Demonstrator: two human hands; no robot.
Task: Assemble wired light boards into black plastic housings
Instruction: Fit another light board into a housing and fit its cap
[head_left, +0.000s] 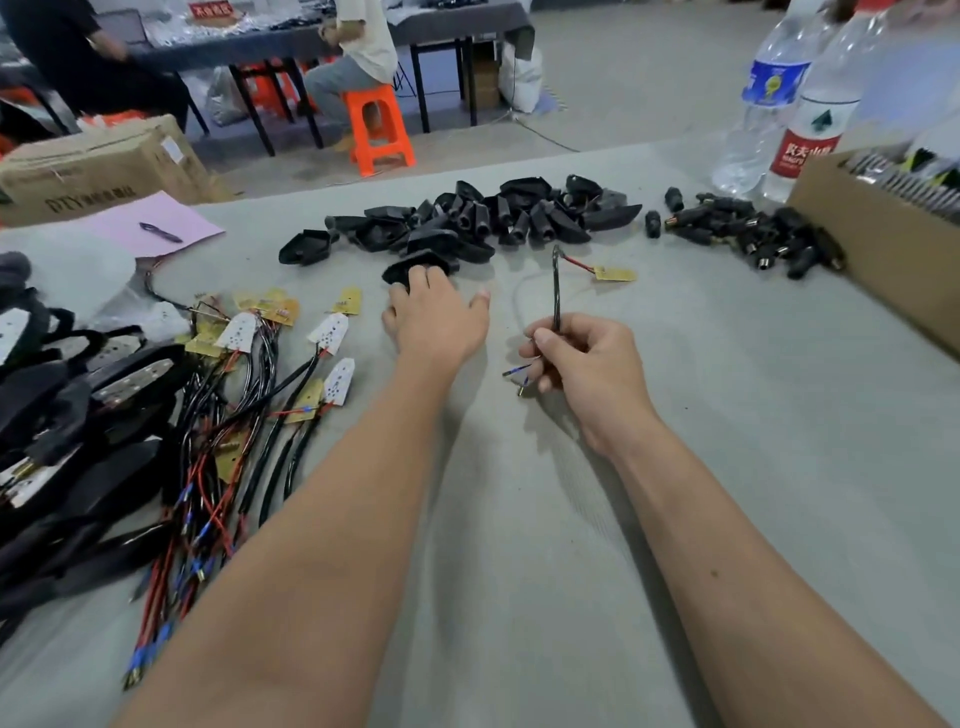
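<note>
Head view: left hand out over the nearest black housing, fingertips landing on its shell, fingers loosely spread, nothing gripped yet. Right hand pinching the black cable between thumb and curled fingers, yellow light board dangling at the far end on thin red leads. Likely light, stiff plastic shell; best grasped by its edges. Floppy wire, probably fragile solder joints: hold by the sheathed cable, not the board.
</note>
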